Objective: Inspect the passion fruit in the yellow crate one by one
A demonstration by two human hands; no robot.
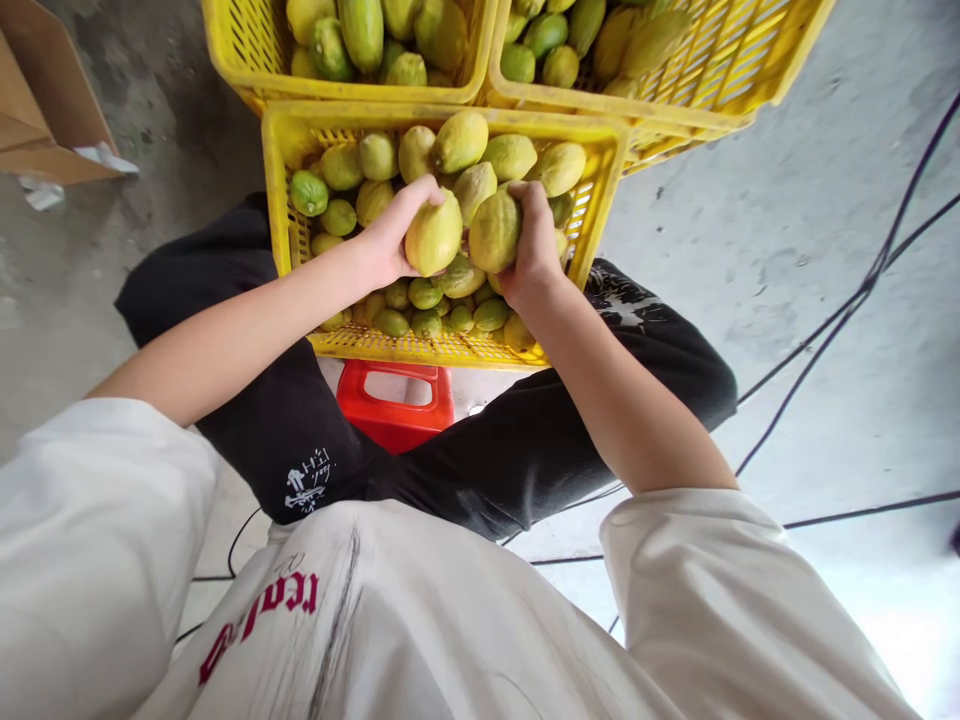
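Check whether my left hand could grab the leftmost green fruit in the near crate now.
Probably not: the left hand is holding a yellow fruit, though nothing seems to cover the green fruit.

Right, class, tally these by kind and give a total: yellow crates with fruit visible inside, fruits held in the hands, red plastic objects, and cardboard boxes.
Yellow crates: 3
Held fruits: 2
Red plastic object: 1
Cardboard box: 1
Total: 7

Room above the fruit (pixel 475 187), yellow crate walls (pixel 277 190) all around
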